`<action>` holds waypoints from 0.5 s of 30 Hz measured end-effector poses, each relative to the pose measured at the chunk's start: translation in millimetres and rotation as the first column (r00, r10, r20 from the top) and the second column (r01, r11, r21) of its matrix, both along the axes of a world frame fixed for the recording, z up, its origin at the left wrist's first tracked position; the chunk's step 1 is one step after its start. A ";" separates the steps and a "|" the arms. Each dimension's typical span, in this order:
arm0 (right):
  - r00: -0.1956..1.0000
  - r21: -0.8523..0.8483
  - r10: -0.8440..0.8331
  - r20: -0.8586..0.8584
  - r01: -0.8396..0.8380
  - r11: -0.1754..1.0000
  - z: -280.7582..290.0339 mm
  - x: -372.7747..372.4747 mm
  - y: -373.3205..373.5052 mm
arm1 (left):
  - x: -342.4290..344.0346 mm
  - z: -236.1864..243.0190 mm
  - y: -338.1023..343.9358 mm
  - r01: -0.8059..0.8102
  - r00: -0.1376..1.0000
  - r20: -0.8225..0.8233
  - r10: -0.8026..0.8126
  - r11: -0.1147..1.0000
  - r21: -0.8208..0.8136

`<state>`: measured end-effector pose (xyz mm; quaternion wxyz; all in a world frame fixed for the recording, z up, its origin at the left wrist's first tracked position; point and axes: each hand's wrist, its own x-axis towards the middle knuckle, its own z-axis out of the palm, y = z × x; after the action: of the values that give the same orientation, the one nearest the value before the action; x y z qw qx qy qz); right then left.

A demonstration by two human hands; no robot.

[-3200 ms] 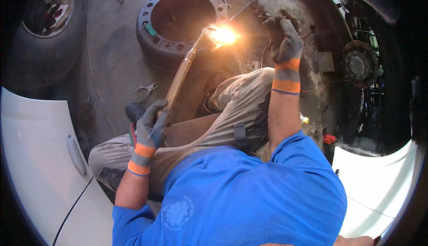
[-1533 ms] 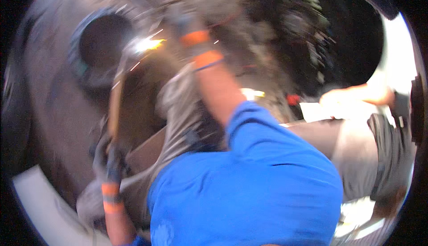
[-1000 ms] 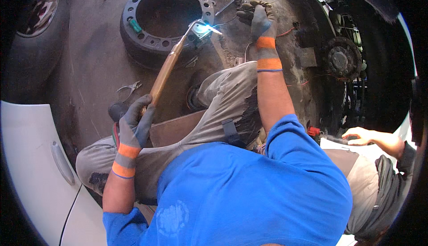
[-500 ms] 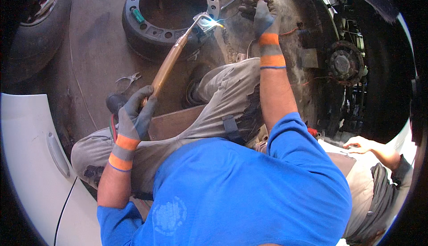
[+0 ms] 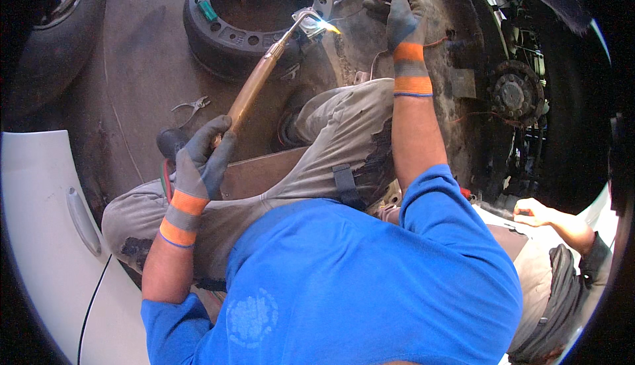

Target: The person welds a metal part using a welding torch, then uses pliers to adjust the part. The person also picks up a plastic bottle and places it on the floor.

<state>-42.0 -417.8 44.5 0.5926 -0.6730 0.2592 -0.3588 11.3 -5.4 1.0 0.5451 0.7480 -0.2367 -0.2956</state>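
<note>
My gloved left hand [image 5: 205,148] is closed round the brass-coloured handle of a torch [image 5: 253,82], angled up and right. Its bent tip puts a small blue and yellow flame [image 5: 327,26] at a silvery metal piece [image 5: 308,27] by the near right rim of a round, drum-like metal part [image 5: 251,37] with bolt holes. My gloved right hand [image 5: 395,9] is pinched on a thin wire [image 5: 349,17], which reaches toward the flame. A green object [image 5: 206,11] lies on the drum's rim. Pliers [image 5: 193,107] lie nearer me, above my left hand.
A tyre [image 5: 46,67] stands at upper left. A white car door [image 5: 46,232] is at left. A wheel hub [image 5: 512,93] sits in a dark wheel well at right. Another person's bare hand and arm [image 5: 555,223] are at lower right, by a white surface.
The flame has shrunk from a bright orange glare to a small blue-yellow one. Both my hands rose slightly over the last second. Another person's arm has appeared at lower right.
</note>
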 end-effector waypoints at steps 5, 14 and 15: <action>0.999 -0.054 0.034 0.006 -0.034 0.998 5.6 1.3 7.2 | -0.1 -1.8 1.1 -0.001 1.000 0.010 0.001 1.000 0.008; 0.995 -0.080 0.092 0.036 -0.089 0.993 1.3 1.6 1.4 | -0.8 -2.9 0.8 -0.004 0.998 0.055 0.006 0.999 -0.036; 0.992 -0.082 0.113 0.054 -0.108 0.991 1.8 1.5 0.7 | -0.8 -2.6 0.7 -0.001 0.999 0.050 0.003 0.999 -0.035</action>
<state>-40.5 -417.1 46.3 0.5919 -0.6984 0.1898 -0.3548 10.5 -4.7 -1.5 0.5522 0.7457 -0.2546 -0.2723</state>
